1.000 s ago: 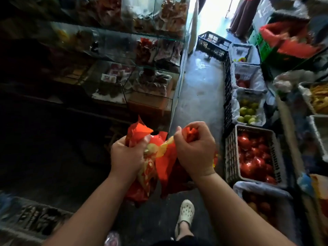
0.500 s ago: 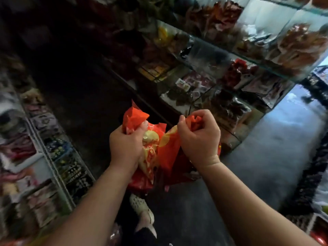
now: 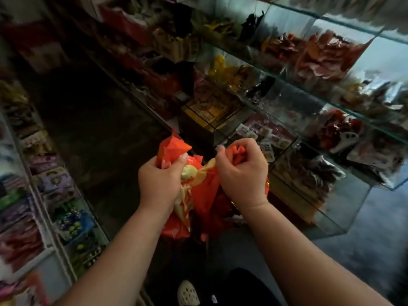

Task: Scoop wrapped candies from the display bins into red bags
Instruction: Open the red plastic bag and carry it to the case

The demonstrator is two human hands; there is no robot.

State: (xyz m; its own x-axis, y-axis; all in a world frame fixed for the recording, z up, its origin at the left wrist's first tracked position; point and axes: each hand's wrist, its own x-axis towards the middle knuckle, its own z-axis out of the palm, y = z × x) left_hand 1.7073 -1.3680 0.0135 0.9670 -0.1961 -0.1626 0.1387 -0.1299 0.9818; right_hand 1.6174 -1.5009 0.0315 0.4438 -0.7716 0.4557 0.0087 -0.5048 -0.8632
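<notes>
A red plastic bag point(image 3: 204, 195) with yellow print hangs in front of me, bulging below my wrists. My left hand point(image 3: 157, 181) grips the bag's left top edge, a red flap sticking up above the thumb. My right hand point(image 3: 242, 171) is curled round the bunched right top edge. The two fists sit side by side, a short gap apart. What is inside the bag is hidden. Glass display bins point(image 3: 309, 138) with wrapped candies point(image 3: 320, 56) run in tiers along the right, just beyond my right hand.
A second rack of small bins point(image 3: 59, 195) with colourful packets lines the left side. A dark floor aisle point(image 3: 99, 129) runs between the two racks. My foot in a white clog point(image 3: 187, 292) stands below the bag. Grey floor point(image 3: 364, 239) shows at lower right.
My view has swung left, away from the fruit crates and toward the candy bins, which now look closer. Both hands keep the same grip on the bag's top.
</notes>
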